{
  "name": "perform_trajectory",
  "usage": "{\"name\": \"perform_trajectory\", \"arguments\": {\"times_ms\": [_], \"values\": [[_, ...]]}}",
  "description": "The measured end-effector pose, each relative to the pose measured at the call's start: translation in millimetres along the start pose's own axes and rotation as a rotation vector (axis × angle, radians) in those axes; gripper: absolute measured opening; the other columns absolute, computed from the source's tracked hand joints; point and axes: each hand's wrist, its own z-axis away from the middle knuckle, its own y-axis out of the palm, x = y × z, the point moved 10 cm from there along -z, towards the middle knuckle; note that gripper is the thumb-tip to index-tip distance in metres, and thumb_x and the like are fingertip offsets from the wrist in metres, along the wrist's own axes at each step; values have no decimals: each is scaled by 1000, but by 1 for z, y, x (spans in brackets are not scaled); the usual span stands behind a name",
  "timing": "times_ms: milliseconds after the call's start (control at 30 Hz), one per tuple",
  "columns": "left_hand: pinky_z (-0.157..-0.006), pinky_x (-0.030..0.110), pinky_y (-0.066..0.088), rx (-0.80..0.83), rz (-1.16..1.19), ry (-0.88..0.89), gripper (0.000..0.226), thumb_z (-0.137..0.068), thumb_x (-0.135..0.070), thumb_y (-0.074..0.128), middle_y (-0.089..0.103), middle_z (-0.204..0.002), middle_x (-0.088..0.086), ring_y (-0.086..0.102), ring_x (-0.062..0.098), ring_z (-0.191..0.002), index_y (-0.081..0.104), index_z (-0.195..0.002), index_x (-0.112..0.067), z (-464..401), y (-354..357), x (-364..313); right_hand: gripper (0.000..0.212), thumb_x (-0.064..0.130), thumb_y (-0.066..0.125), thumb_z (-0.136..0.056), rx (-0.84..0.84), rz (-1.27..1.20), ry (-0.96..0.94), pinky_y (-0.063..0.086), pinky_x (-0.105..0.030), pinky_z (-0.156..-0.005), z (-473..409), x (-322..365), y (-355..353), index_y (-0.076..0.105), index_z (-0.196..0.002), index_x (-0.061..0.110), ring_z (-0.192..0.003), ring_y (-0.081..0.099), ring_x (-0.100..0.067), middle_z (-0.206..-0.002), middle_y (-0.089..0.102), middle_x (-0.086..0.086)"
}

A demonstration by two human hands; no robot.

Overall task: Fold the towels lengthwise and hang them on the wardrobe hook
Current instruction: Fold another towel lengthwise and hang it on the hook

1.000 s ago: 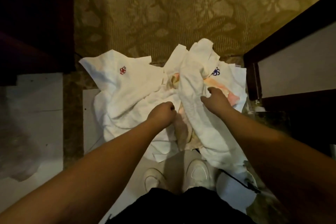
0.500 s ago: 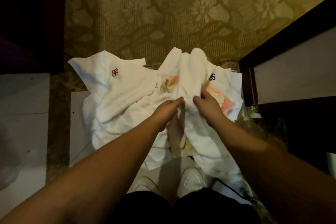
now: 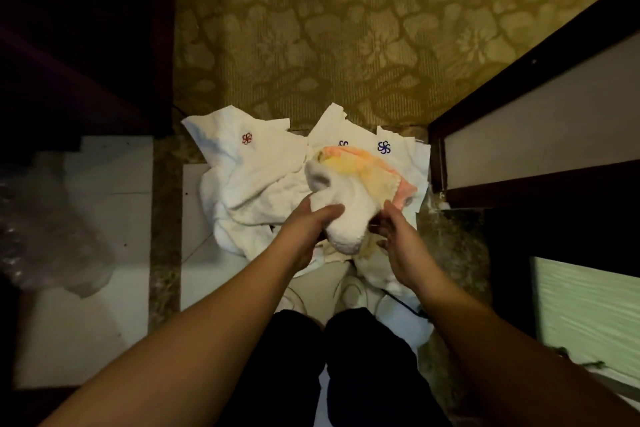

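Towels (image 3: 263,184) | heaped, edges overlapping (count unclear) | right fingers (image 3: 388,215) half-hidden

There is a single view, from a wide-angle camera worn on the person's head. It looks almost straight down and a little forward, so the floor fills the picture: patterned carpet (image 3: 346,28) takes the upper part and pale tiles (image 3: 104,218) the lower left. Both forearms enter from the bottom corners and meet near the middle, where the left hand (image 3: 304,229) and right hand (image 3: 401,246) sit close to the lens over a heap of towels (image 3: 256,184) on the floor. Dark trousers (image 3: 363,374) and shoes (image 3: 349,291) show at the bottom centre, directly under the camera. The wide lens bends the dark furniture edges (image 3: 519,62) at the sides. No second view overlaps it.
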Motion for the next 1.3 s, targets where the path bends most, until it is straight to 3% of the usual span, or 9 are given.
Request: {"name": "perform_trajectory", "arguments": {"times_ms": [67,267,433,533,633,867,1000,1167,1300], "values": [[-81,34,55,29,-44,25,60,-81,-17,72,66,-127,6,64,23,-114,51,-137,-18,34,7,-15,56,57,49,-96,-25,-117,90,44,-35,-81,17,4,-2,58,-126,11,-109,59,-23,-121,65,-8],[-93,42,52,50,-176,31,49,-69,-25,79,72,-114,-1,66,22,-110,62,-114,-25,151,18,-60,36,25,55,-99,219,-159,142,51,-42,-100,111,59,51,63,-130,10,-110,68,-23,-122,70,-9],[-94,32,43,45,-149,-2,13,-98,-32,54,66,-121,-4,58,19,-114,60,-110,-28,246,23,-101,25,13,57,-97,364,-15,-25,49,-46,-102,207,126,82,65,-121,12,-111,66,-26,-112,74,-9],[-100,28,38,-28,-33,79,29,-97,-42,53,63,-116,-3,57,16,-111,54,-118,-21,303,25,-144,40,1,58,-85,454,143,-148,49,-47,-96,268,160,101,63,-123,11,-104,67,-29,-109,73,-12],[-107,39,46,-113,37,211,78,-74,-54,74,65,-128,6,62,22,-118,52,-136,-12,348,20,-180,39,5,57,-70,541,254,-272,49,-40,-84,328,183,121,67,-106,15,-90,63,-25,-97,72,-5],[-99,42,52,-279,34,549,34,-92,-39,65,70,-120,6,67,22,-111,65,-122,-24,455,9,-227,41,7,61,-69,754,250,-482,50,-26,-82,443,226,150,57,-110,10,-96,59,-16,-102,62,-6],[-102,46,49,-229,51,660,43,-92,-38,66,70,-122,9,66,27,-115,61,-130,-18,518,7,-226,49,26,65,-79,647,210,-730,48,-32,-91,501,276,158,49,-125,30,-113,57,-15,-126,56,-2],[-83,26,56,-235,15,773,22,-102,-17,51,74,-113,-2,69,16,-107,65,-119,-20,592,-5,-212,45,26,73,-89,554,516,-1194,49,-17,-87,600,307,191,48,-117,50,-109,58,-4,-128,54,7],[-102,40,48,-337,-1,806,32,-99,-34,56,70,-121,-2,66,17,-114,61,-129,-23,641,-35,-178,30,26,74,-84,520,644,-1500,39,-8,-81,675,280,216,59,-101,47,-104,55,2,-116,58,9]]}}
